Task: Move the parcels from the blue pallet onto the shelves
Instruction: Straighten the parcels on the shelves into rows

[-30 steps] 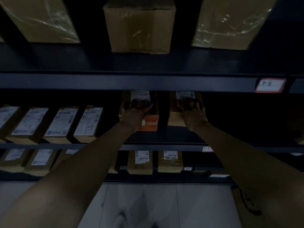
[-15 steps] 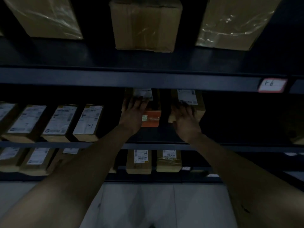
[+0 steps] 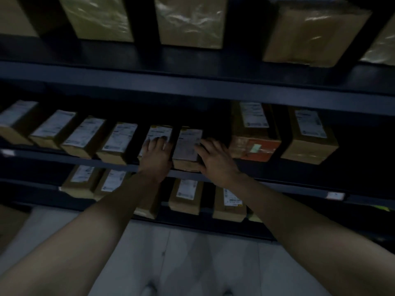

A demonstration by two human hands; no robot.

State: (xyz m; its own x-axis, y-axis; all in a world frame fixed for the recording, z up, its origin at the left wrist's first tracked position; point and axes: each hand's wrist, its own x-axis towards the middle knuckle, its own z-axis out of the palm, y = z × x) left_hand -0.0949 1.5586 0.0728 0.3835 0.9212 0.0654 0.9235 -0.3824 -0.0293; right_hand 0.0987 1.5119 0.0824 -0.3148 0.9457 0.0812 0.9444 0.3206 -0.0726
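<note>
The middle shelf (image 3: 307,190) carries a row of brown cardboard parcels set side by side. Each has a white shipping label on its upturned face. The print on every label is too blurred and dim to read, and no brand can be made out.

The left hand (image 3: 156,155) lies flat on the fifth parcel (image 3: 160,132) from the left, fingers straight and spread over the label, gripping nothing. The right hand (image 3: 215,162) rests against the right flank of the sixth parcel (image 3: 187,146), fingers loosely extended along its side into the dark gap, thumb at the parcel's near corner, not clasped round it.

Both parcels sit on the shelf with their long axis running from the front rail back into the rack, short end toward the person, tilted slightly to the right like their neighbours.

Just past the gap stands a bulkier parcel with orange tape (image 3: 256,149) across its front. A small white shelf tag (image 3: 335,195) on the rail is illegible. Plastic-wrapped parcels (image 3: 190,20) fill the shelf above.
</note>
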